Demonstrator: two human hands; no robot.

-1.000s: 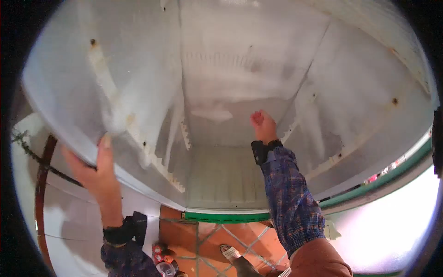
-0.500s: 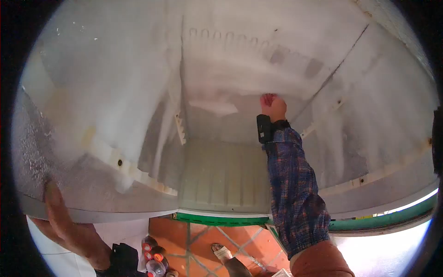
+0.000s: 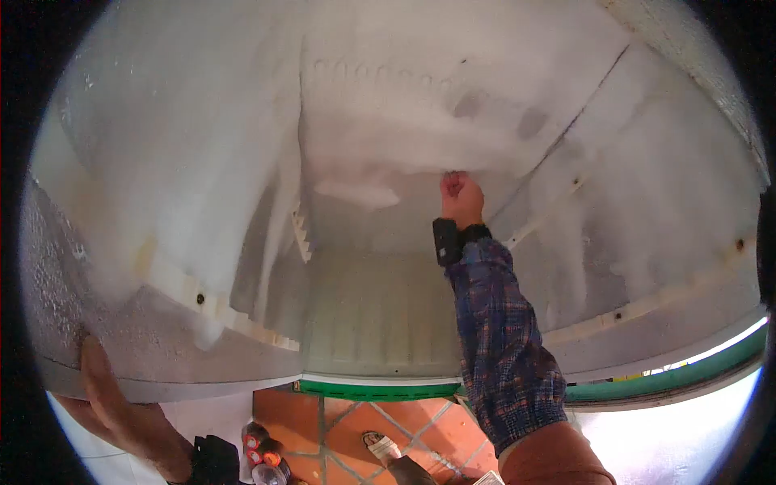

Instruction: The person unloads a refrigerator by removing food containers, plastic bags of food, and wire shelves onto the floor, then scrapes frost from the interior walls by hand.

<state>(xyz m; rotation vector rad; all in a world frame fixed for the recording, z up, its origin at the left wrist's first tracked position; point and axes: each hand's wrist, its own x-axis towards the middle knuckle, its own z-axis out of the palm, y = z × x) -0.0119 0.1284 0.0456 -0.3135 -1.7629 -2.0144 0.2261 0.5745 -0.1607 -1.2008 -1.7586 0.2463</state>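
A large whitish cabinet interior (image 3: 388,307) fills the view, with notched pale strips (image 3: 242,322) along its side walls and frost-like patches. My right hand (image 3: 462,198) reaches deep inside, near the back wall, its fingers curled; anything inside them is too small to make out. A dark band with a black box is on that wrist, above a plaid sleeve. At the lower left, my left hand (image 3: 121,404) grips the cabinet's left front edge, the thumb inside on the rough wall and the fingers outside.
Below the green front edge (image 3: 380,391) lies an orange tiled floor (image 3: 283,420). Bottles with red caps (image 3: 263,457) stand at the lower left, and a sandalled foot (image 3: 381,444) shows at the bottom. A green rail (image 3: 671,381) runs along the right.
My left hand has moved down and left along the cabinet's edge. The view has shifted further into the cabinet, and my right hand sits slightly higher in it, still curled.
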